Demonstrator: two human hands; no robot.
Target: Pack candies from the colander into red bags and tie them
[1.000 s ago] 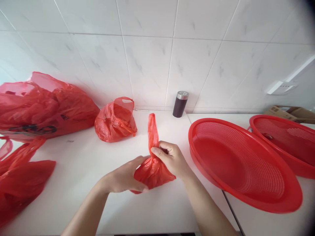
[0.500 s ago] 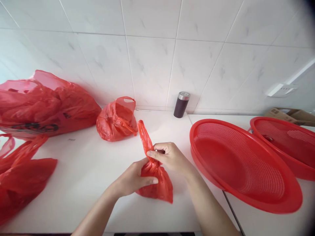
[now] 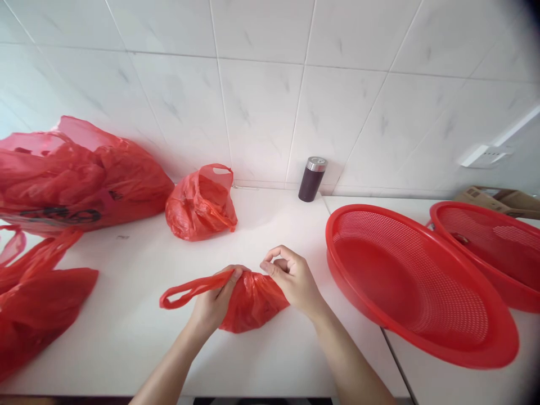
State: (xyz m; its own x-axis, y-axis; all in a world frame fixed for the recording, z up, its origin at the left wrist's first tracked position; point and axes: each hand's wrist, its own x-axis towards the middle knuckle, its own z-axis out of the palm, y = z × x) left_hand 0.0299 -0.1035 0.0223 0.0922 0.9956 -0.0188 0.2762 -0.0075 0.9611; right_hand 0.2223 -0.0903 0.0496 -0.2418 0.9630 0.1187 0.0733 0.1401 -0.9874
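A small red plastic bag [image 3: 251, 306] rests on the white table near its front edge. My left hand [image 3: 217, 298] is closed round the gathered neck of this bag, and the looped handles stick out to the left past my fingers. At the bag's right side, my right hand [image 3: 293, 278] is raised with thumb and index finger curled close together. Whether anything is pinched between those fingertips is too small to tell.
On the left are a large red bag [image 3: 84, 180] and another red bag [image 3: 42, 315]. A smaller one [image 3: 200, 208] sits near the tiled wall beside a dark flask [image 3: 312, 180]. Two red baskets [image 3: 379, 275] [image 3: 485, 247] and a cardboard box [image 3: 498, 199] are at right.
The bag's handles have swung from pointing away to pointing left. My left hand has moved onto the neck, while my right hand has let go of it and shifted slightly right.
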